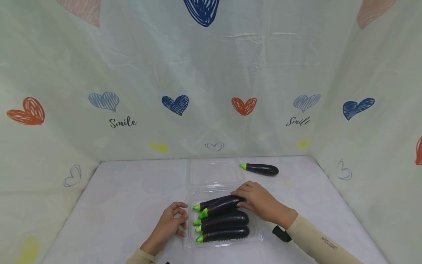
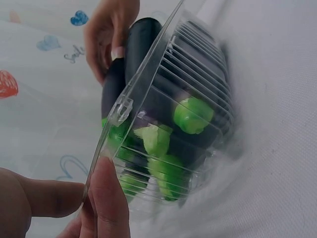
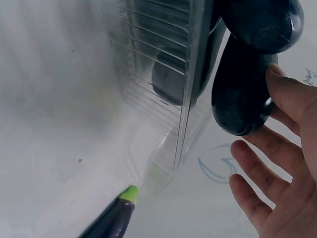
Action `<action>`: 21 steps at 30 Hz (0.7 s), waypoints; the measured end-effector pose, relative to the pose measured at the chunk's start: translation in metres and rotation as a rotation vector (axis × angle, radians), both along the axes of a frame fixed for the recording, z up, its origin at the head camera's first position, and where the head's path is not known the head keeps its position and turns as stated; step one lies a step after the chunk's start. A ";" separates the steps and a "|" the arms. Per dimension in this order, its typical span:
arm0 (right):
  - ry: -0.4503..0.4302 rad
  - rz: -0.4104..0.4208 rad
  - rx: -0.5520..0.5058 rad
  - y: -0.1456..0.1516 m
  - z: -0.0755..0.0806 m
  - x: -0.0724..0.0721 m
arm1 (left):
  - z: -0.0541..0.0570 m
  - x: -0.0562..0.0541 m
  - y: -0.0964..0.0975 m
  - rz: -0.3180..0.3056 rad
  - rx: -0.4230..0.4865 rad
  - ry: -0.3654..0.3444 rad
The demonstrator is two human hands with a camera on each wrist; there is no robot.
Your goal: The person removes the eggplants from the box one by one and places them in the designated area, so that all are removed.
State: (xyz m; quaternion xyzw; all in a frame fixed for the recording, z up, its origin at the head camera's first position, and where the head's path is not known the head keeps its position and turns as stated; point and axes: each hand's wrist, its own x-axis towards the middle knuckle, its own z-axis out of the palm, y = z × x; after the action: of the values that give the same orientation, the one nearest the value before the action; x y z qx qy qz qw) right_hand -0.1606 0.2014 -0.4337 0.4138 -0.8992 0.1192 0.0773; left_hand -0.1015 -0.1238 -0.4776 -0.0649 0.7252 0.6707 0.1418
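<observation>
A clear plastic clamshell container (image 1: 189, 238) lies unfolded on the table with several dark purple eggplants (image 1: 225, 234) side by side in its base, green stem ends to the left. My left hand (image 1: 171, 222) is at its left side; in the left wrist view the thumb (image 2: 54, 198) and fingers pinch the rim (image 2: 96, 163). With my right hand (image 1: 260, 201) I grip the blunt end of an eggplant (image 1: 219, 206) that lies over the back of the row. In the right wrist view, thumb and fingers are around that rounded end (image 3: 242, 99).
The container's lid (image 1: 214, 172) lies flat behind the base. Another eggplant (image 1: 262, 169) rests on the table at the back right. A black object (image 1: 281, 234) shows beside my right wrist. A cloth backdrop with printed hearts (image 1: 175, 105) surrounds the table's back and sides.
</observation>
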 end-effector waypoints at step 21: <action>0.129 -0.071 -0.152 0.040 0.012 -0.002 | -0.002 0.000 -0.002 -0.009 0.016 0.010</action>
State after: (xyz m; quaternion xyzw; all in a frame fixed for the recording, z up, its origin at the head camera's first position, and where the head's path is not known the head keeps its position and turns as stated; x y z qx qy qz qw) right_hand -0.1623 0.2414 -0.4219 0.3814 -0.8948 0.1575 0.1706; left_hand -0.1013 -0.1255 -0.4793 -0.0574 0.7207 0.6762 0.1416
